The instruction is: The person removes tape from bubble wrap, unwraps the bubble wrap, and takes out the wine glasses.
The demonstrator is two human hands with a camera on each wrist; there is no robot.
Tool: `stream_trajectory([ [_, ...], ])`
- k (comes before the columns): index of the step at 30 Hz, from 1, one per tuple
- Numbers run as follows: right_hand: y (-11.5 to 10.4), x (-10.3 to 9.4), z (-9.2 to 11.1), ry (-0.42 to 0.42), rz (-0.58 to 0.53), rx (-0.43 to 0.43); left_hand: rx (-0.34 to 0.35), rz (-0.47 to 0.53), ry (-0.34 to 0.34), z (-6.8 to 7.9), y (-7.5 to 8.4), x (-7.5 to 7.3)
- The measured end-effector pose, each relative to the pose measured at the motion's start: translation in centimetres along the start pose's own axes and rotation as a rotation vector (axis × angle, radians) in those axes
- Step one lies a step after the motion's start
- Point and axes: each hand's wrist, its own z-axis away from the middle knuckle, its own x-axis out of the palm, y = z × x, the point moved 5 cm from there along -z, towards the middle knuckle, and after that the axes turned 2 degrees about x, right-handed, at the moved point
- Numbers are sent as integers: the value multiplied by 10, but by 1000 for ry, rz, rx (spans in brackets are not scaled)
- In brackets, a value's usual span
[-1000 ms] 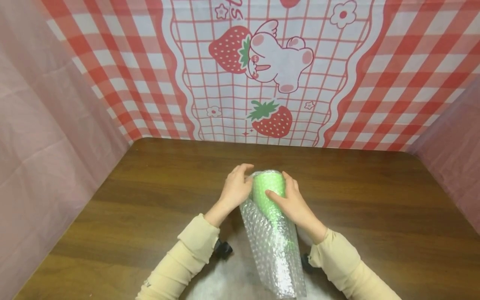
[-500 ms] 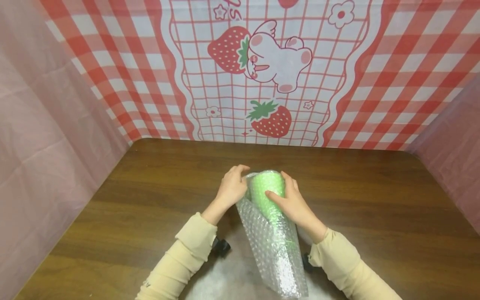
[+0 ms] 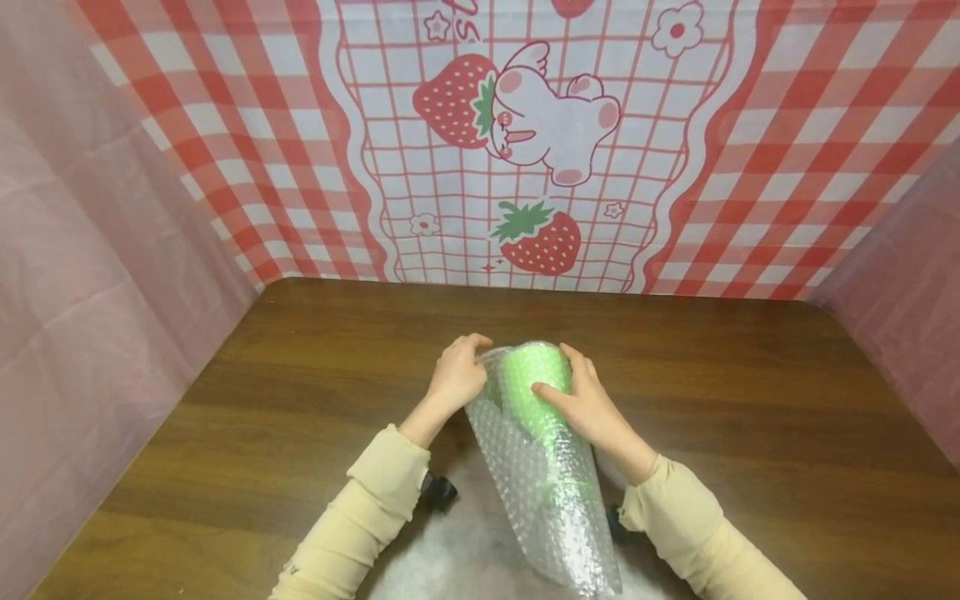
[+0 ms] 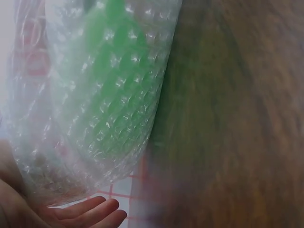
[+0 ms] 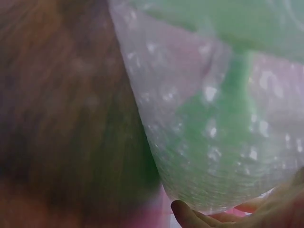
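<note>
A bright green thing [image 3: 534,387], rounded at its far end, lies inside a roll of clear bubble wrap [image 3: 570,508]. Its kind is blurred by the wrap; the right wrist view shows a narrow green stem widening toward the far end. My right hand [image 3: 592,408] holds the wrapped far end, thumb on top and fingers round the right side. On the left, my left hand [image 3: 459,372] pinches the loose edge of the wrap, pulled out from the green thing. In the left wrist view, fingertips [image 4: 111,205] of this hand show beyond the wrap's edge.
Beneath is a brown wooden table [image 3: 315,367] with a pale greyish patch [image 3: 457,558] near the front. A red checked cloth with strawberries [image 3: 540,242] hangs behind it. Pink curtains [image 3: 112,250] close off both sides. Black wrist devices [image 3: 441,492] show below the forearms.
My left hand has moved left and slightly down, drawing the loose edge of the bubble wrap away from the green thing. The right hand has stayed nearly in place.
</note>
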Motion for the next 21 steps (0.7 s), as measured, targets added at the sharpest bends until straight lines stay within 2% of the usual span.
stream_trajectory([
  [12, -2, 4, 3, -16, 10, -25, 6, 52, -42, -1, 7, 2],
  [21, -2, 8, 6, 13, 54, -20, 12, 71, -33, -1, 7, 2],
])
